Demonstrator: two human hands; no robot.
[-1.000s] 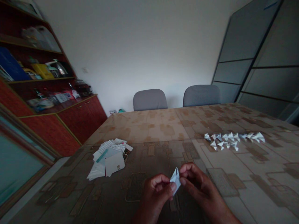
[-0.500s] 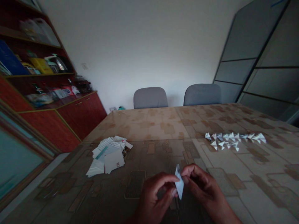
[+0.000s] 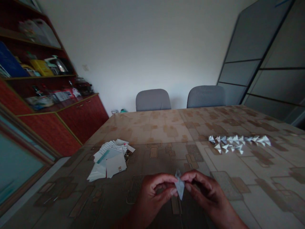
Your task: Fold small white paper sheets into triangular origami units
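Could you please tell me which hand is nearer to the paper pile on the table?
Left. The left hand is right of the paper pile and nearer the camera; the right hand is farther right.

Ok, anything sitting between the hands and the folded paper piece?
Nothing visible. The left hand and right hand both have fingers at the folded paper piece, above the table.

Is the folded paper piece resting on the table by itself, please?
No, the left hand and right hand hold the folded paper piece between their fingers.
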